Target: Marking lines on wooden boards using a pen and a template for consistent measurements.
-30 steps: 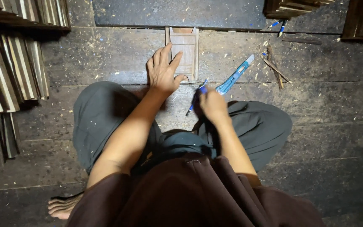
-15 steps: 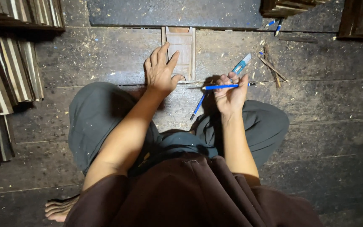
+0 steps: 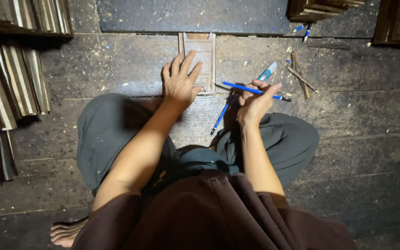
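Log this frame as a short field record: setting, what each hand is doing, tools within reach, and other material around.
setting: person seated cross-legged on a dark plank floor strewn with wood shavings
left hand: flat on a small wooden frame, pressing it to the floor
right hand: holds a blue pen raised above the floor
near right hand: second blue pen on the floor; blue utility knife partly behind the hand
other: wood scraps; stacked wooden slats at left

Pen picked up and tilted in the right hand

The blue pen (image 3: 255, 91), first gripped low near the knee, has been raised by the right hand (image 3: 254, 105) and is now angled down to the right.
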